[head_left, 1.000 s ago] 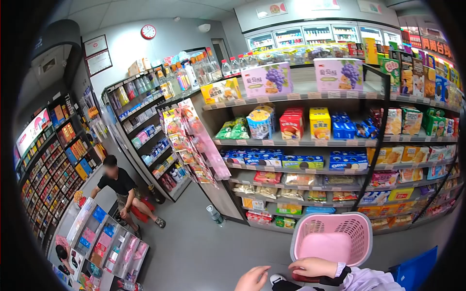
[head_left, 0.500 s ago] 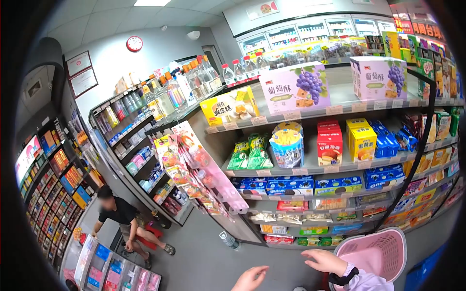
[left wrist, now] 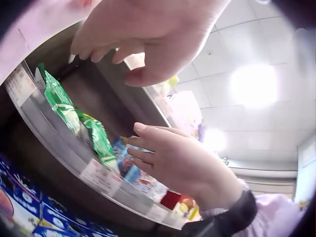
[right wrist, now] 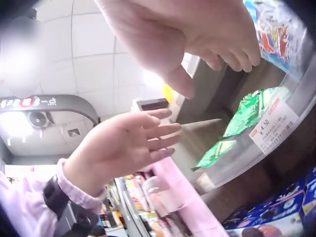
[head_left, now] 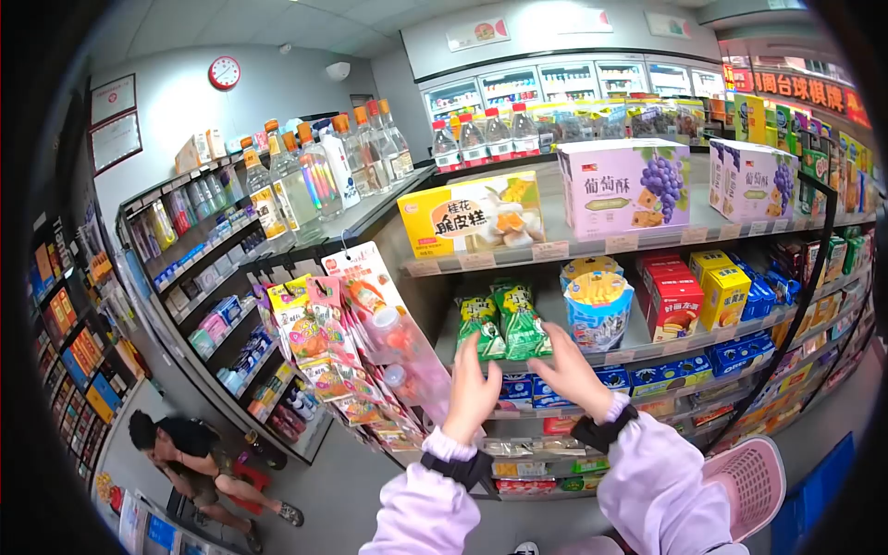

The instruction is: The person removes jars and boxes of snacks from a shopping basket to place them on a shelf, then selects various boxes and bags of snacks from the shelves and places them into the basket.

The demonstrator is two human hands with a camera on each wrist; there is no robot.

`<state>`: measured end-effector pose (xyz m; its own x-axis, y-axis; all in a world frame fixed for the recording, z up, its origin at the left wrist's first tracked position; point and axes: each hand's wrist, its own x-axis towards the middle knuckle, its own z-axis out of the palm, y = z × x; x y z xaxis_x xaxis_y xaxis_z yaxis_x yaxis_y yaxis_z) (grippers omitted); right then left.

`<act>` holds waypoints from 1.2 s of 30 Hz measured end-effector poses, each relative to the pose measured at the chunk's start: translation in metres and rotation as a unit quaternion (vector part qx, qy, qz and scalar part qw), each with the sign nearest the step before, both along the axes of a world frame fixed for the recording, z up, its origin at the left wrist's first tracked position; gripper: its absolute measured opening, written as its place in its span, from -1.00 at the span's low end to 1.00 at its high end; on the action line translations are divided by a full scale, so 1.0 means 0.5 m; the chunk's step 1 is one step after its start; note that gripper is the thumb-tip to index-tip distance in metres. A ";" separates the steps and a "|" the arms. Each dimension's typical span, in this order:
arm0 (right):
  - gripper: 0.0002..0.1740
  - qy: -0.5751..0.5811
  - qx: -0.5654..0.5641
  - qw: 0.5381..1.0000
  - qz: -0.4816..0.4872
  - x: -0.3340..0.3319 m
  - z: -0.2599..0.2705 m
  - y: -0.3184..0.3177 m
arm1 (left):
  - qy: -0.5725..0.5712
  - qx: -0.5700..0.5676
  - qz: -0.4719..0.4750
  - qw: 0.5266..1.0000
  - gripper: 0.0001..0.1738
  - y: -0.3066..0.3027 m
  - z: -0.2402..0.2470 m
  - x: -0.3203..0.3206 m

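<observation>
Two green snack bags, a left one (head_left: 478, 326) and a right one (head_left: 521, 322), stand side by side at the front of a shelf. My left hand (head_left: 473, 396) is just in front of the left bag, fingers extended and nothing held. Facing it, my right hand (head_left: 575, 374) reaches toward the right bag with spread fingers, also holding nothing. In the left wrist view the bags (left wrist: 100, 140) lie beyond both hands, with a gap showing between them and the fingers. A blue snack tub (head_left: 598, 305) stands to the right of the bags.
A yellow box (head_left: 472, 217) and a purple grape-pastry box (head_left: 629, 190) stand on the shelf above. Hanging candy packs (head_left: 324, 351) flank the shelf's left end. A pink basket (head_left: 751, 481) is on the floor at right. A seated person (head_left: 199, 453) is at lower left.
Both hands have risen from low near the floor basket to the green bags on the shelf. The view has moved closer to the shelf, and the seated person now leans forward.
</observation>
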<state>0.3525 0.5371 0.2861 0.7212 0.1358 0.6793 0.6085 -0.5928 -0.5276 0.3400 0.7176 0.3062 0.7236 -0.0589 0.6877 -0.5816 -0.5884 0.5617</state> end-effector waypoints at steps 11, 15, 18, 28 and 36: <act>-0.09 0.253 -0.028 0.951 -0.174 0.163 0.016 0.048 | 0.252 0.085 0.074 0.961 -0.14 0.036 -0.042 0.240; -0.14 0.228 0.021 0.966 -0.118 0.191 0.000 0.043 | 0.182 0.062 0.043 0.980 -0.27 0.044 -0.054 0.260; -0.18 0.187 0.036 0.978 -0.089 0.183 0.011 0.064 | 0.146 0.048 0.047 0.987 -0.38 0.038 -0.048 0.243; -0.24 0.038 0.105 0.992 -0.051 0.074 0.041 0.085 | -0.062 -0.021 0.005 0.998 -0.50 0.013 -0.009 0.126; -0.21 0.024 0.182 0.983 -0.008 0.017 0.037 0.092 | -0.069 -0.029 -0.028 0.997 -0.42 0.012 -0.012 0.074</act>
<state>0.3608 0.5833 0.3046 0.7531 -0.1207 0.6468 0.5708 -0.3691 -0.7335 0.3770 0.7233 0.3001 0.6183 -0.0526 0.7842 -0.6865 -0.5219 0.5063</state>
